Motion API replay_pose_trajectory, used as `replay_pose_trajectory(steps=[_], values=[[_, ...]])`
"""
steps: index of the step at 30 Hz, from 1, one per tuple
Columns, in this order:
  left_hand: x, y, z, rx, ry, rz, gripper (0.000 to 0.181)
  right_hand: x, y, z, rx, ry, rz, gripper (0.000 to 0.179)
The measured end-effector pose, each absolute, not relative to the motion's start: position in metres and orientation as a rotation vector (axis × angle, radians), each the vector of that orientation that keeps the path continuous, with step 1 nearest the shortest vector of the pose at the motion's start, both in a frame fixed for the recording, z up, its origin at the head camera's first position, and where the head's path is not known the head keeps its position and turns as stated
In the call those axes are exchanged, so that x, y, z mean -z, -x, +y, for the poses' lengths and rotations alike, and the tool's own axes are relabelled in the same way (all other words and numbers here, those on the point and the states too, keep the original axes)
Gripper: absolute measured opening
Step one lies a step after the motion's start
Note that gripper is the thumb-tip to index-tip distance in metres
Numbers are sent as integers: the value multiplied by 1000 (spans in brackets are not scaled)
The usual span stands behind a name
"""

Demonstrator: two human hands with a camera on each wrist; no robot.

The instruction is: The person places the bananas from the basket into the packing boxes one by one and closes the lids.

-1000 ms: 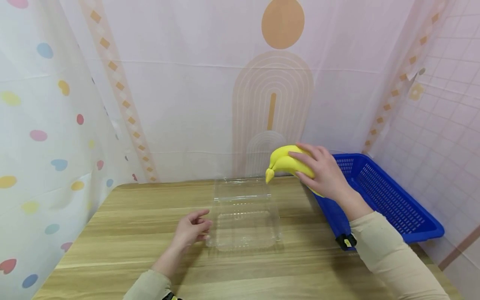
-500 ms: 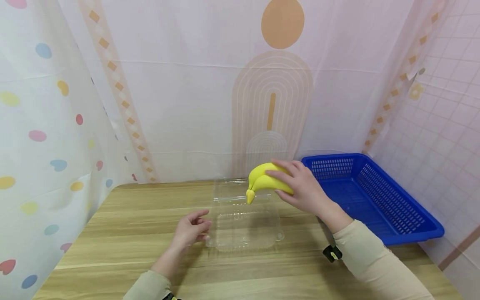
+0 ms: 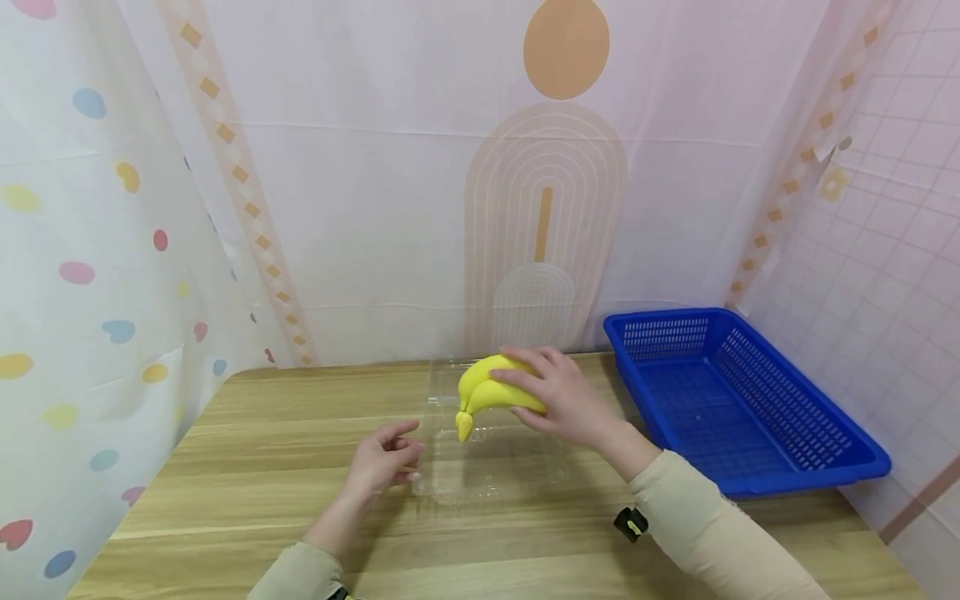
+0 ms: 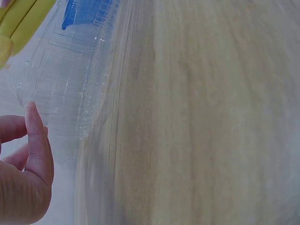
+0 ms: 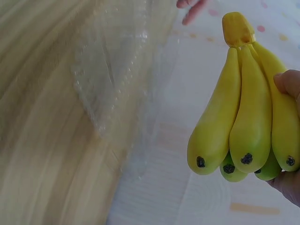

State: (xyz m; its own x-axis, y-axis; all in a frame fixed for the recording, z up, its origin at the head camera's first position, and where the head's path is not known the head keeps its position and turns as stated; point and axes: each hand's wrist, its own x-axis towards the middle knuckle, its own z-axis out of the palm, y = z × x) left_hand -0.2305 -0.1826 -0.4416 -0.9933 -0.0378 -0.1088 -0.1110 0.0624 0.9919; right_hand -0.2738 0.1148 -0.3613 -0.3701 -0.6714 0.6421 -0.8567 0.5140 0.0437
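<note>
A bunch of yellow bananas (image 3: 495, 385), with several dark-tipped fruits visible in the right wrist view, hangs in my right hand (image 3: 567, 398). The fingers spread over its top and the thumb sits on the near side. Below is a clear plastic clamshell container (image 3: 491, 475) with its lid laid back towards the wall; the bananas (image 5: 251, 108) are above it, apart from its base. My left hand (image 3: 381, 460) is at the container's left edge, fingers loosely bent. In the left wrist view, a fingertip (image 4: 31, 108) appears to touch the clear rim.
A blue perforated plastic basket (image 3: 750, 408) stands on the right of the wooden table (image 3: 300, 442). A patterned curtain (image 3: 375, 208) hangs directly behind the table, and more printed cloth covers both sides. A black strap piece (image 3: 632, 523) hangs below the right sleeve.
My right hand has carried the bananas left and down, from beside the basket to over the clear container. The left hand has stayed in place.
</note>
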Motion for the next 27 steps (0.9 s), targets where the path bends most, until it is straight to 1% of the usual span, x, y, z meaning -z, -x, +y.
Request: replay_pose_trajectory(steps=[7,11,27], values=[[441,229,-182,-2113,166,2265,49,375,273,99,-393,-1284,-2238,48],[441,229,-181,-2108,166,2273,49,386,273,92,-367,-1294,-2281,50],[443,230,-180,-2147,177,2257,49,415,273,77,-345,-1294,-2396,48]])
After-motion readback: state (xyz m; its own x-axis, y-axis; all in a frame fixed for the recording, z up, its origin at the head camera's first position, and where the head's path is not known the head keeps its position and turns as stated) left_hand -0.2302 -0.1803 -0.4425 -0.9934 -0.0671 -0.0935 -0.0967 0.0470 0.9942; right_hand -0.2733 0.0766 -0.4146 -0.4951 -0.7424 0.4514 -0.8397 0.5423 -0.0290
